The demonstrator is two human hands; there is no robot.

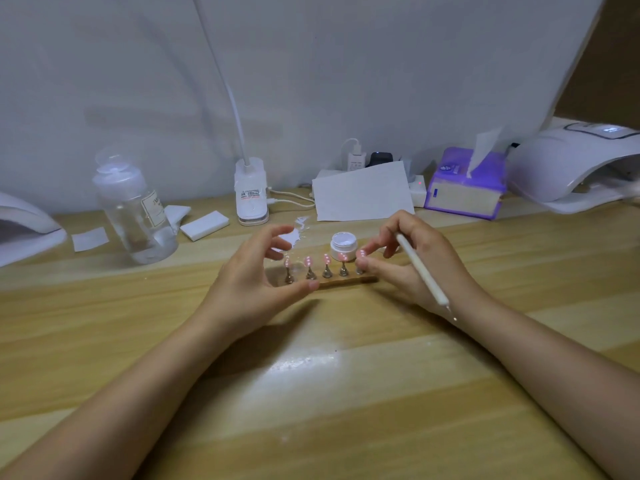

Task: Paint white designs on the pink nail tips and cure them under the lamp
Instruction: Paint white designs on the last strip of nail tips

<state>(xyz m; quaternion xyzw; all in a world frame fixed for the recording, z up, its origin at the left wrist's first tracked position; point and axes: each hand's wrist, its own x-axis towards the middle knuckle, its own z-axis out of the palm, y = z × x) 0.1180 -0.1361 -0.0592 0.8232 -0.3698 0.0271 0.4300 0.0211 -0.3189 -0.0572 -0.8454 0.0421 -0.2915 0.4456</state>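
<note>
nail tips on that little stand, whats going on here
A person is at a wooden table with five pink nail tips, already dotted white, on a wooden stand. The left hand touches the stand's left end; the right hand holds its right end and a white brush. An open paint jar sits behind; a curing lamp waits at far right.

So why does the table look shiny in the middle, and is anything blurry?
Head view: glare from overhead light streaks the table near the arms; the pink nail tips look soft and overexposed; edges bend from the wide lens.
</note>
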